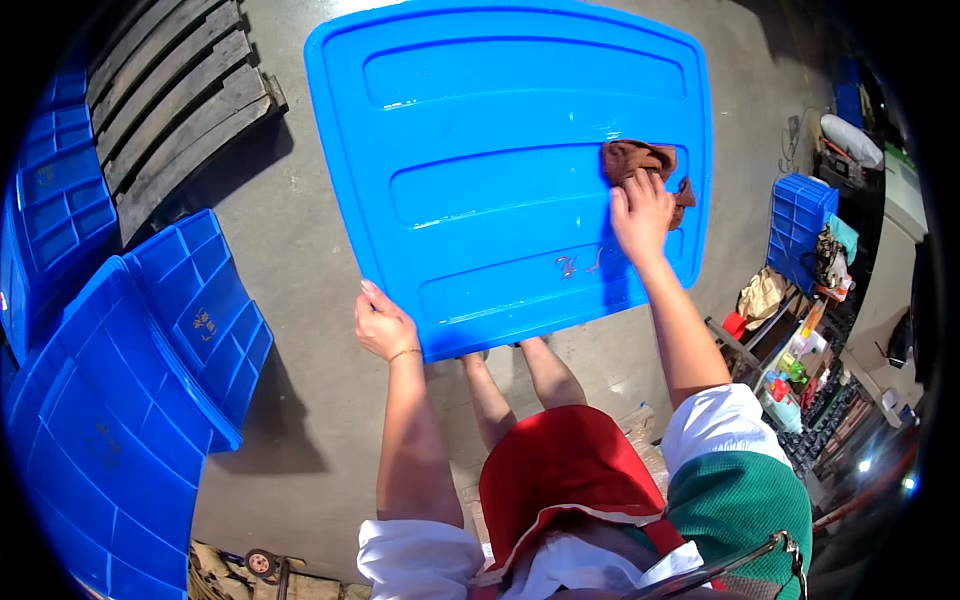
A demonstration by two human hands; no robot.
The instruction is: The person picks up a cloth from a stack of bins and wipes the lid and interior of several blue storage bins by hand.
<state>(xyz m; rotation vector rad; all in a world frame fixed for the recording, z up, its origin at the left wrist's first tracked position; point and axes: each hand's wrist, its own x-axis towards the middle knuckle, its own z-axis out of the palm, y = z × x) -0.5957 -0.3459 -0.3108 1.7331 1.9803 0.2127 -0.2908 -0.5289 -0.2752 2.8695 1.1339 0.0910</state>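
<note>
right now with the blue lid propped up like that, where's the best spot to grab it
Probably the near bottom edge of the lid, from the person's side, fingers curled under the rim. The panel is broad and flat, so only the rim gives purchase; the left hand already grips the lower left corner while the right hand presses a cloth.

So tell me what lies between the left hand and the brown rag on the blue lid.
In the head view, only the blue lid's wet ribbed surface lies between the left hand at its near edge and the brown rag; the right hand presses the rag.
</note>
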